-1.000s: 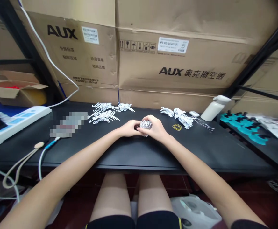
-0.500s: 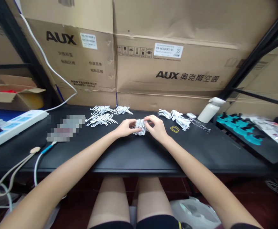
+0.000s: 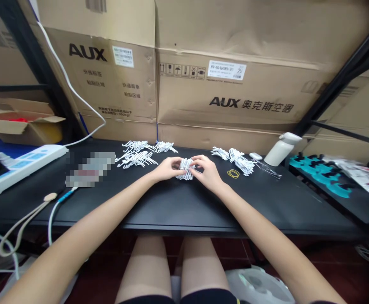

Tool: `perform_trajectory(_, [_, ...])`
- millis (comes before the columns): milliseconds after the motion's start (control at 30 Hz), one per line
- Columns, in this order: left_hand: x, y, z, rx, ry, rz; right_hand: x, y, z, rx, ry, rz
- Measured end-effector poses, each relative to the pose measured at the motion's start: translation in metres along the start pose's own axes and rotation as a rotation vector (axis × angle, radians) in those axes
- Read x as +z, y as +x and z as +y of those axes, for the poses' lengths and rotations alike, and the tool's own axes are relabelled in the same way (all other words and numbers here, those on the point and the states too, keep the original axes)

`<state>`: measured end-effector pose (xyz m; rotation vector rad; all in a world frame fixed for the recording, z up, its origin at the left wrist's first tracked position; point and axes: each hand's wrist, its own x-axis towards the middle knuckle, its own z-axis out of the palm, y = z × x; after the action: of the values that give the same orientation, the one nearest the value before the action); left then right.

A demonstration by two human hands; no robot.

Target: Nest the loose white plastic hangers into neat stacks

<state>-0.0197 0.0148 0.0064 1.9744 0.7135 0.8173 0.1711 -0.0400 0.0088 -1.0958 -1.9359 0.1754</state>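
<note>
A compact bundle of white hooks [image 3: 187,169] stands between my hands near the middle of the black table. My left hand [image 3: 169,169] grips its left side, thumb in front and fingers behind. On the right side my right hand [image 3: 205,171] holds the same bundle between thumb and fingers. Loose piles of similar white hooks [image 3: 136,159] lie to the left and behind. More white hooks [image 3: 241,161] lie to the right, with yellow rubber bands [image 3: 233,173] in front of them.
A white bottle [image 3: 282,149] and glasses [image 3: 268,169] stand or lie at the right, beside turquoise items [image 3: 322,173]. At the left are a power strip [image 3: 25,166], a blurred-out device [image 3: 91,169] and cables. Large cardboard boxes [image 3: 184,105] line the back.
The fingers of my right hand have shifted on the bundle, the thumb now lower at its front. The whole view has moved slightly, so the surroundings appear a little further right.
</note>
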Motion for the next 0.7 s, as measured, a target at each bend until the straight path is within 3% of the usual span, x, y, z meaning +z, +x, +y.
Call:
perform_trajectory(500, [-0.001,0.001,-0.006,-0.033,-0.106,0.086,0.001,0.000,0.004,0.002,-0.035,-0.029])
perform_trajectory(700, [0.000,0.000,-0.009,0.034,-0.057,0.096,0.002,0.000,0.008,0.005,-0.048,-0.039])
